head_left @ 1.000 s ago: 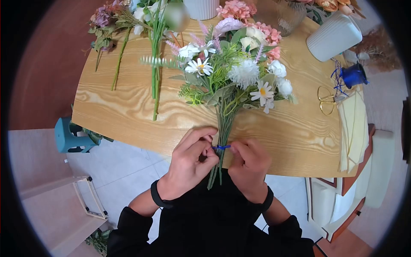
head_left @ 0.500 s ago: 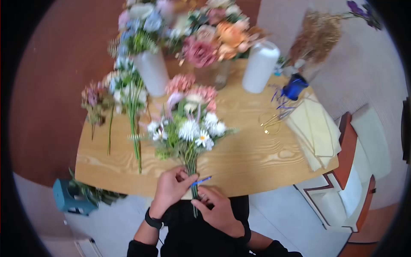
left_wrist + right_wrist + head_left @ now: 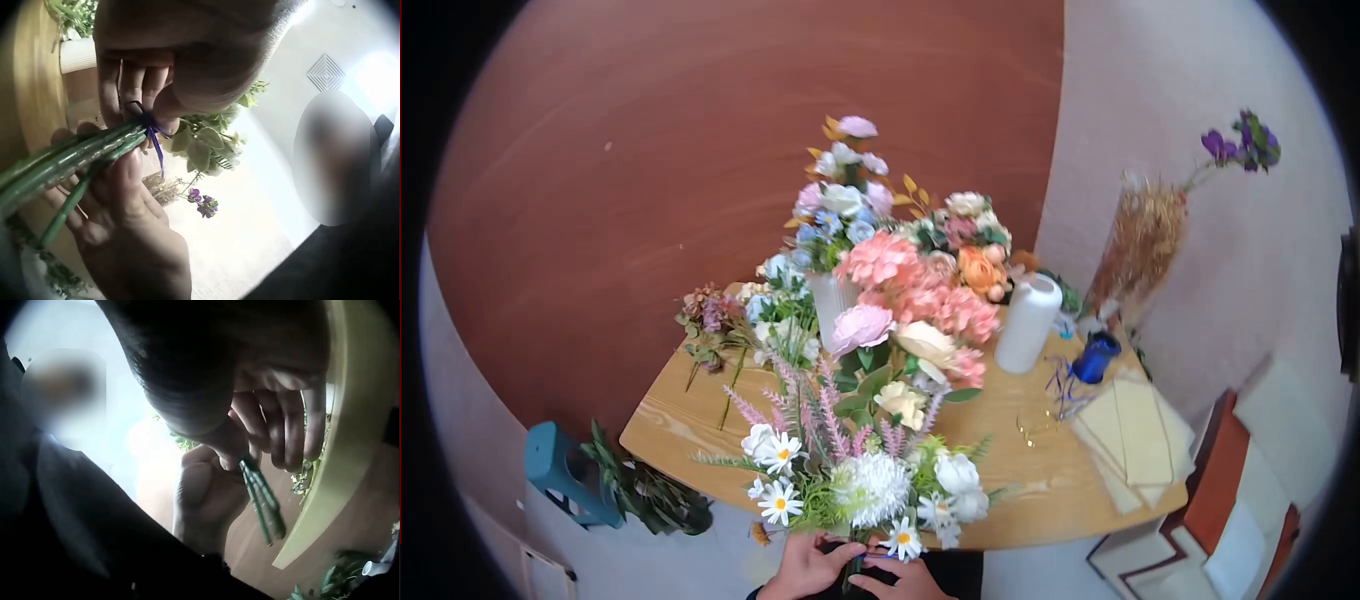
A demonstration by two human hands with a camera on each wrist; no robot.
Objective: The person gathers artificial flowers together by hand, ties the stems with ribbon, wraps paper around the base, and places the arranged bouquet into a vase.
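Note:
A bouquet of artificial flowers, with daisies, a white pompom bloom and pink hydrangeas, stands upright at the table's near edge in the head view. My left hand grips its stems just below the blooms. Opposite it, my right hand holds the same stems, its thumb lying along them in the left wrist view. A blue ribbon is tied round the stems between the hands, its short ends hanging loose. In the right wrist view, the green stem ends stick out below both hands.
Behind the bouquet stand filled vases and a white bottle-shaped vase. A blue ribbon spool, gold scissors and cream wrapping sheets lie at the table's right. Loose stems lie left; a teal stool stands on the floor.
The head view has tilted up toward the wall. The bouquet, earlier lying over the tabletop, now stands raised and nearer. My right hand has left the ribbon's end and grips the stems.

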